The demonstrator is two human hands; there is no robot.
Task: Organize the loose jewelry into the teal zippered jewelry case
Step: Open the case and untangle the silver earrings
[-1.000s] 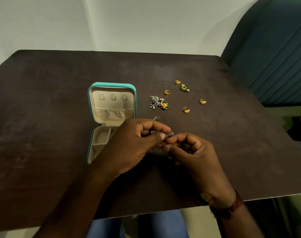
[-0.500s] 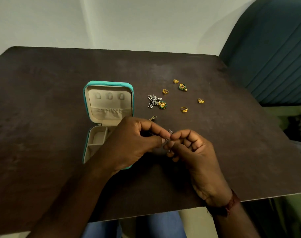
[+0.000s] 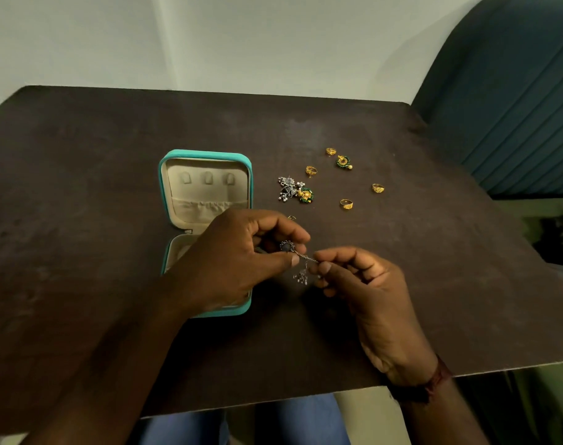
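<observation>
The teal jewelry case (image 3: 205,154) lies open on the dark table (image 3: 81,187), its cream lid raised at the back. My left hand (image 3: 238,261) covers most of the tray and pinches the round top of a silver dangling earring (image 3: 297,256). My right hand (image 3: 363,284) pinches the earring's other end, just right of the case. Loose pieces lie behind my hands: a silver earring cluster (image 3: 288,187), a green and gold earring (image 3: 305,194), a second green earring (image 3: 344,162), and several gold rings, one at the right (image 3: 377,187).
A small metal piece (image 3: 292,217) lies just behind my left fingers. A dark teal padded chair back (image 3: 514,101) stands at the table's right side. The table's front edge runs close under my wrists, with blue trousers (image 3: 283,422) below it.
My hands have drawn slightly apart, and the silver earring now stretches between them with its beaded drop hanging in view. The view shifted a little.
</observation>
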